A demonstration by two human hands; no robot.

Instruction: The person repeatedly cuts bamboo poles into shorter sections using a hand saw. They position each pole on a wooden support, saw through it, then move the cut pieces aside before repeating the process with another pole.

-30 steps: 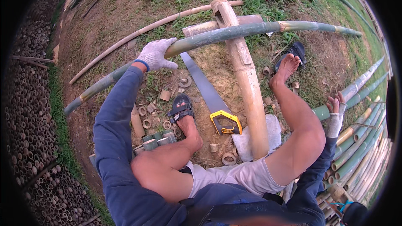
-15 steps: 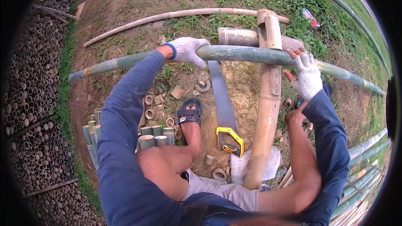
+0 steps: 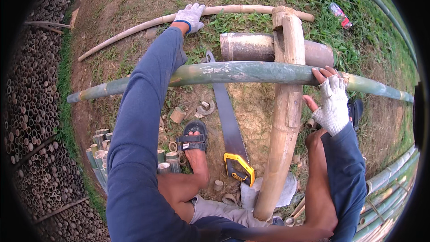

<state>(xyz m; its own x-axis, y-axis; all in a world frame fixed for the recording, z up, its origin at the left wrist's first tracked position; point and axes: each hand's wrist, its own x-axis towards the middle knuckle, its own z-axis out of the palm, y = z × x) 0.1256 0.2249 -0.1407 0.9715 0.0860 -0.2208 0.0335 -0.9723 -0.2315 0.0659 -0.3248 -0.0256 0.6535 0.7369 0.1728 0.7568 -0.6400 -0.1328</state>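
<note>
A long green bamboo pole (image 3: 246, 72) lies crosswise on an upright pale bamboo post (image 3: 280, 139) with a notched top. Over the pole's right part, my right hand (image 3: 332, 105), in a white fingerless glove, curls its fingers while the thumb sticks out below. My left hand (image 3: 190, 18), gloved in white with a blue cuff, is stretched beyond the green pole. Its fingers are extended across a thin tan bamboo pole (image 3: 148, 23) on the ground. A handsaw (image 3: 230, 123) with a yellow and black handle lies between my legs, its blade passing beneath the green pole.
A thick weathered bamboo piece (image 3: 246, 47) lies behind the post. Cut green bamboo sections (image 3: 165, 161) stand near my left leg, beside scattered rings and offcuts. Stacked bamboo pieces (image 3: 33, 107) fill the far left. A plastic bottle (image 3: 340, 15) lies in the grass; long poles (image 3: 389, 168) lie at right.
My left hand has let go of the green pole and reached forward to the thin tan pole. The right hand keeps its place on the green pole. The view has shifted slightly.
</note>
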